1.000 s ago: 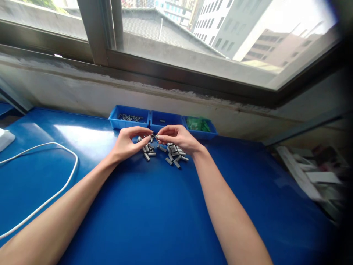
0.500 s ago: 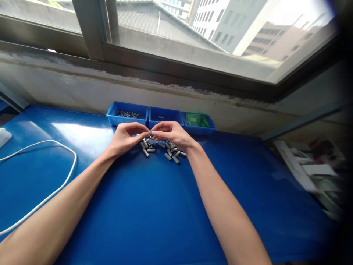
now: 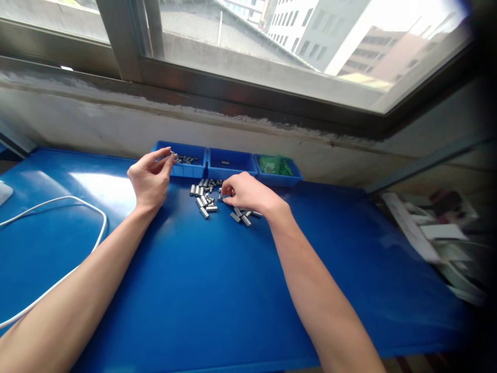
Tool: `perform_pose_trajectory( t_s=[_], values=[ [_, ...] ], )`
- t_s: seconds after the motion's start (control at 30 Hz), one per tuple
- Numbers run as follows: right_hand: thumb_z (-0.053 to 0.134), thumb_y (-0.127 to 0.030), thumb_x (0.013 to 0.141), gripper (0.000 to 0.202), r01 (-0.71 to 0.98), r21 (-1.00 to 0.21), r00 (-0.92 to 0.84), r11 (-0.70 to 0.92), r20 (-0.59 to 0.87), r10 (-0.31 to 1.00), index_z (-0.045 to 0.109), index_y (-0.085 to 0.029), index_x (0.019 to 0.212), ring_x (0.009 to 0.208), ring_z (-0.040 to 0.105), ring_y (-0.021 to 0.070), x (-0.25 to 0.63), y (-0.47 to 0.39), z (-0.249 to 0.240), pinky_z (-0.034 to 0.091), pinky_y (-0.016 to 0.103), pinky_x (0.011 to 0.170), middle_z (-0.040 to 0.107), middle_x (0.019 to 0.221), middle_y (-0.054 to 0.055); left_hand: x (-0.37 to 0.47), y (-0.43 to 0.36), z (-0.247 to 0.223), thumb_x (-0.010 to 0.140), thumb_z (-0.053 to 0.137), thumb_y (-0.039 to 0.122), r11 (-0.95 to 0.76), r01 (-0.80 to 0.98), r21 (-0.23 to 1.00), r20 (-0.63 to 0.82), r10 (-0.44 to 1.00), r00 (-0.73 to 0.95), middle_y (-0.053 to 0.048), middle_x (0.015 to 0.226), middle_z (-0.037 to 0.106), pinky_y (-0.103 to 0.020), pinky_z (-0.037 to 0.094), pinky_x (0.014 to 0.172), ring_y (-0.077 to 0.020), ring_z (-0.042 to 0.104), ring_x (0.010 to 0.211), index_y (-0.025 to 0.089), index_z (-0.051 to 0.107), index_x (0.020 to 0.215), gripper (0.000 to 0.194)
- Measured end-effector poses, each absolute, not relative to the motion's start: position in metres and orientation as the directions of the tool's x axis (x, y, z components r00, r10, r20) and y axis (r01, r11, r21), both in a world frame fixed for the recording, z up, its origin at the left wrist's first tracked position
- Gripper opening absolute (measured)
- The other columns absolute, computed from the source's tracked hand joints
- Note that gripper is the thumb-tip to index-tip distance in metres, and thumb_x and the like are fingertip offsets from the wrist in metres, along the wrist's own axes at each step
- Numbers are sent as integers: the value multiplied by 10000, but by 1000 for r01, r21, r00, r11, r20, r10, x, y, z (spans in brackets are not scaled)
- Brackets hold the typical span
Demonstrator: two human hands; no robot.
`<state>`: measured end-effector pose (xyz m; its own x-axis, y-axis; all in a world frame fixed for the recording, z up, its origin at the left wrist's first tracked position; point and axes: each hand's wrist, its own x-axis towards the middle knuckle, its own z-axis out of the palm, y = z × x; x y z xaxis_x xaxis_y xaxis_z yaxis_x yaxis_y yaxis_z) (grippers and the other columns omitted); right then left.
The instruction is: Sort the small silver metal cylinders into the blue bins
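My left hand (image 3: pixel 149 178) is raised at the front of the left blue bin (image 3: pixel 186 170), thumb and fingers pinched on a small metal piece (image 3: pixel 173 155) at the tips. That bin holds many small metal screws. My right hand (image 3: pixel 250 194) is low over the table, its fingers curled together among small screws; whether something is between the fingertips is hidden. Left of it lies a pile of hex metal standoffs (image 3: pixel 204 212), with several small screws behind. More standoffs (image 3: pixel 235 217) lie under and in front of the right hand, partly covered by it.
The middle blue bin (image 3: pixel 233 168) has one metal standoff inside. Green plastic bags (image 3: pixel 276 166) fill the right bin. A white cable (image 3: pixel 101 228) curves across the blue table (image 3: pixel 217 300) at left. Wall and window frame rise behind the bins; clutter stands beyond the right edge.
My hands have come apart from their meeting point above the piles. The left moved left and up to the screw bin; the right dropped to the small screws on the table.
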<state>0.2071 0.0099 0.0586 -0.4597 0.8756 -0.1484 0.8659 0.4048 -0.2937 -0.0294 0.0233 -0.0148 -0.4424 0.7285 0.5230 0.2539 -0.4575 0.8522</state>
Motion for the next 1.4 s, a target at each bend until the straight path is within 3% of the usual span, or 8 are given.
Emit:
perform_pose_trajectory(
  t_s=[0.17, 0.33, 0.43, 0.6, 0.77, 1.03, 1.23, 1.4],
  values=[
    [650, -88, 799, 217, 877, -238, -460, 418, -161, 873, 779, -185, 944, 855, 700, 184, 202, 10, 54, 472, 227, 698, 769, 1027, 97, -23, 19, -17, 881, 756, 354, -514, 345, 785, 615, 713, -336, -82, 1088, 800, -358, 656, 926, -233, 781, 977, 169, 799, 1079, 274],
    [640, -64, 736, 274, 876, -233, -459, 422, -139, 877, 789, -188, 930, 822, 695, 183, 199, 9, 55, 466, 232, 698, 776, 955, 84, -17, 8, -10, 890, 716, 298, -583, 457, 672, 693, 712, -110, -59, 1005, 808, -286, 651, 801, -189, 774, 853, 174, 817, 1011, 200],
    [653, -78, 698, 281, 843, -298, -493, 448, -95, 865, 797, -186, 914, 768, 684, 173, 200, 10, 56, 462, 237, 667, 774, 889, 68, -14, 4, -8, 891, 686, 275, -613, 480, 628, 698, 716, 0, -63, 979, 811, -279, 635, 793, -184, 769, 822, 175, 818, 986, 192],
    [678, -138, 720, 216, 744, -501, -526, 442, -30, 850, 812, -169, 886, 723, 690, 160, 209, 15, 57, 486, 234, 660, 764, 774, 37, -13, 2, -11, 858, 701, 307, -579, 427, 695, 599, 794, 102, -53, 902, 815, -270, 631, 730, -189, 770, 740, 184, 817, 972, 203],
    [732, -219, 749, 165, 638, -680, -532, 362, -48, 846, 822, -168, 877, 792, 725, 183, 221, 22, 57, 527, 235, 694, 788, 808, 37, -11, 0, -11, 846, 703, 294, -539, 353, 765, 499, 842, 204, -56, 828, 806, -254, 622, 665, -187, 766, 675, 163, 807, 979, 213],
    [824, -333, 750, 293, 389, -912, -567, 131, -125, 814, 811, -142, 972, 808, 733, 177, 230, 22, 59, 580, 265, 770, 801, 873, 65, -7, -6, -4, 825, 728, 297, -485, 261, 834, 437, 871, 224, -70, 817, 802, -261, 633, 650, -211, 779, 694, 142, 791, 959, 215],
    [885, -394, 718, 380, 242, -969, -541, -43, -172, 823, 811, -144, 994, 830, 753, 175, 236, 21, 59, 600, 281, 811, 804, 907, 88, -6, -7, -4, 831, 714, 292, -490, 266, 830, 437, 868, 235, -53, 791, 797, -258, 633, 641, -201, 772, 672, 160, 791, 959, 199],
    [895, -433, 701, 412, 153, -987, -386, 41, -21, 922, 794, -146, 980, 851, 751, 181, 234, 28, 52, 601, 312, 860, 802, 904, 89, -6, -6, -4, 833, 704, 304, -515, 298, 804, 462, 856, 232, -48, 802, 800, -257, 619, 635, -189, 758, 656, 172, 796, 943, 195]
  ],
)
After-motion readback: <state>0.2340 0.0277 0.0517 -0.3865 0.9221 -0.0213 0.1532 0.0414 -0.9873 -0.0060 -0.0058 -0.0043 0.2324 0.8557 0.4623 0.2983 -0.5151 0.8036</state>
